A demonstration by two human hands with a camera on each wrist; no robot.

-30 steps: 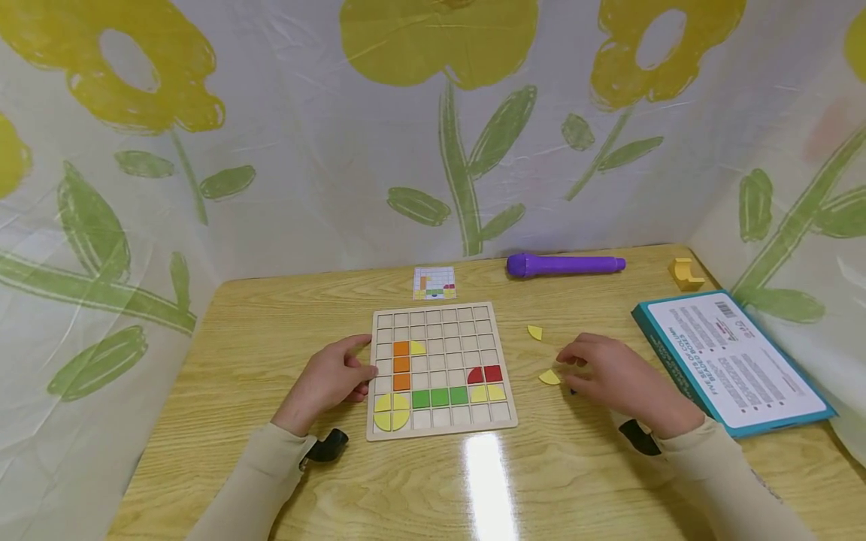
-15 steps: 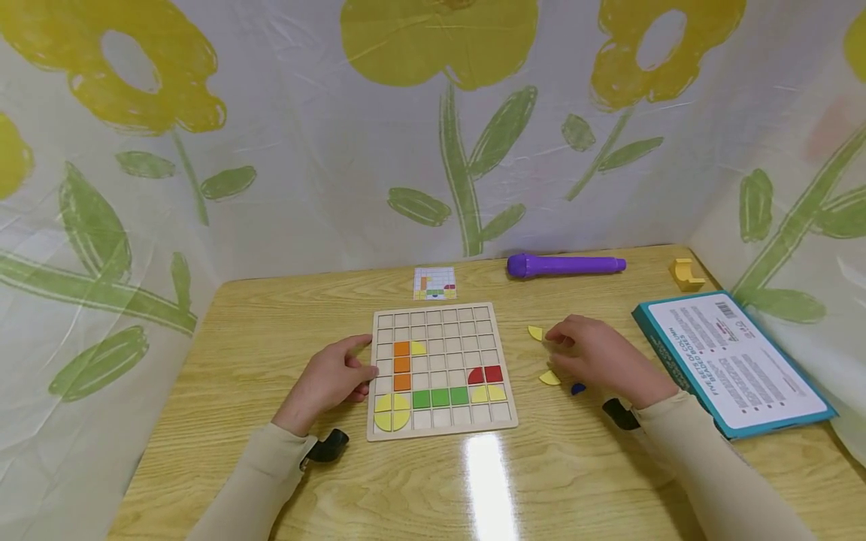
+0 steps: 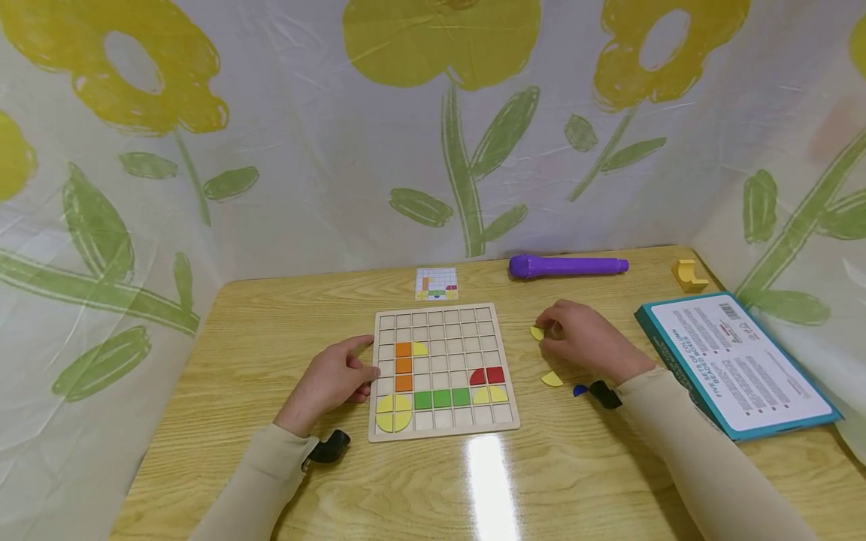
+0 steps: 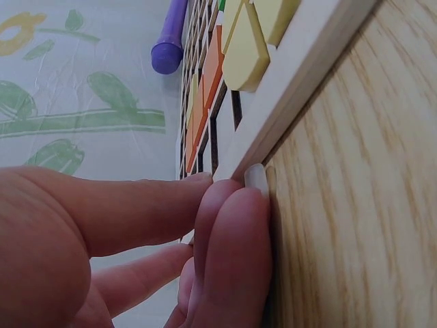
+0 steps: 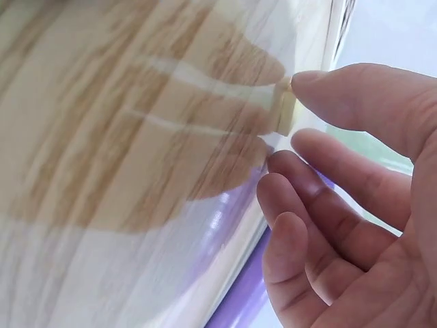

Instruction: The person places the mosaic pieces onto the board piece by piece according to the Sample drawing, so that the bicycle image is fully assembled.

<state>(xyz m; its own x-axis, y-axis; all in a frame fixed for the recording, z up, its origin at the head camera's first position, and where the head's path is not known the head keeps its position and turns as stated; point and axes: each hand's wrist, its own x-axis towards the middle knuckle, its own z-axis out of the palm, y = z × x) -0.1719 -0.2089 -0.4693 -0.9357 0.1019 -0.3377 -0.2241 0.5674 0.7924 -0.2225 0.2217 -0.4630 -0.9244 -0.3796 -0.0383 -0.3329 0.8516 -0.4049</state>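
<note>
A square wooden grid board [image 3: 433, 323] lies on the table with orange, green, red and yellow tiles in some cells. My left hand [image 3: 331, 382] grips its left edge, the thumb on the rim and other fingertips against the side, as the left wrist view shows. My right hand [image 3: 585, 340] reaches to a yellow quarter-circle tile [image 5: 283, 109] on the table right of the board. The thumb and index fingertip stand at the tile's two sides, parted, with the tile resting on the table. Nearer me lie another yellow tile [image 3: 552, 379] and a small blue piece [image 3: 580, 390].
A small pattern card [image 3: 436, 284] lies behind the board. A purple toy microphone [image 3: 568, 266] is at the back, with a yellow holder-like block [image 3: 688, 276] at the back right. A teal and white box [image 3: 737, 364] takes up the right side. Flower-printed cloth surrounds the table.
My right hand has moved left and away from me, from beside the nearer yellow tile and blue piece to the farther yellow tile. The blue piece has come into view. My left hand stays put.
</note>
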